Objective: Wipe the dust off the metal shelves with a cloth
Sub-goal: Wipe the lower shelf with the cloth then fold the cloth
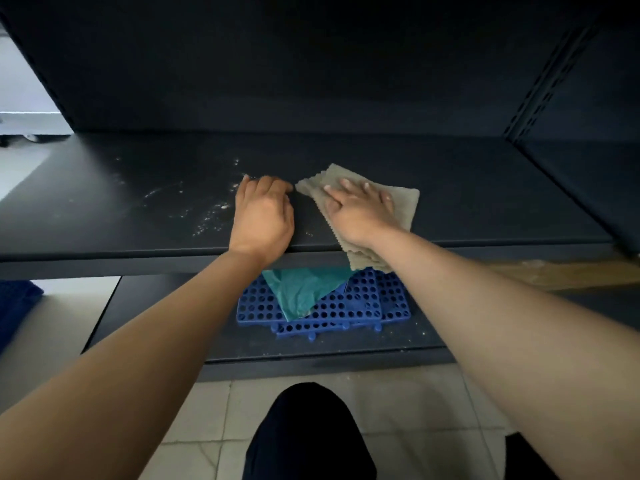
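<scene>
The cloth (403,206) is spread on the shelf (491,209) beneath the right hand (360,213) (one end draped over the front edge), the left hand (261,218) is set just left of it, and dust (207,216) is scattered further left.

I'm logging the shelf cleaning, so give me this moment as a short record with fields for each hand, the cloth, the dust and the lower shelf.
left hand: rests on the shelf, fingers curled, holding nothing visible
right hand: pressed flat on the cloth, fingers spread
cloth: beige, on the shelf, one end hanging over the front edge
dust: white specks left of the left hand
lower shelf: blue perforated mats with a teal sheet on top
</scene>
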`<move>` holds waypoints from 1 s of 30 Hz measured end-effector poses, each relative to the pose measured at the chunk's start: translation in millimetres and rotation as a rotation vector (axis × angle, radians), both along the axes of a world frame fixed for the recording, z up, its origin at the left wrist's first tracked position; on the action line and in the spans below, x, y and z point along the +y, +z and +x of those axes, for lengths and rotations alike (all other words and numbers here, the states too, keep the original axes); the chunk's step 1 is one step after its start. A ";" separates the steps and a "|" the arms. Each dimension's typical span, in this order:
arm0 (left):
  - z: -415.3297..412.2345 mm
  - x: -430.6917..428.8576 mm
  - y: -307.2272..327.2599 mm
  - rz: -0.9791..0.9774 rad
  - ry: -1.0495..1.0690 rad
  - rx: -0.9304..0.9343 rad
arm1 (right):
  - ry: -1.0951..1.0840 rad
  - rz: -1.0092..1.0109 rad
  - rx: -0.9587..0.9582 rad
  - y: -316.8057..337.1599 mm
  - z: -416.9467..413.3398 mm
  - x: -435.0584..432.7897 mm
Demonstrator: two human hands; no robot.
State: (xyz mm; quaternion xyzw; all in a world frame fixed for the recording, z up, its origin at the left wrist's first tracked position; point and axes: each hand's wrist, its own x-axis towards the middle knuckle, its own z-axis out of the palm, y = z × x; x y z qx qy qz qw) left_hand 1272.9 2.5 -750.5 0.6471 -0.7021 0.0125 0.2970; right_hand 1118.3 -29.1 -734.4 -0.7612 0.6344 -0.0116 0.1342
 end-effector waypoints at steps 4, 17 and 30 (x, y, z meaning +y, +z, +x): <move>-7.5 -5.1 -3.8 0.008 -0.051 0.000 | -0.177 0.023 0.054 -1.9 -18.2 -8.4; 3.6 -4.4 -4.6 0.025 0.030 0.032 | -0.059 -0.005 0.071 -2.6 39.9 -9.0; 2.9 -10.5 -8.0 0.005 0.186 0.106 | 0.132 -0.082 0.064 -9.4 56.4 -58.8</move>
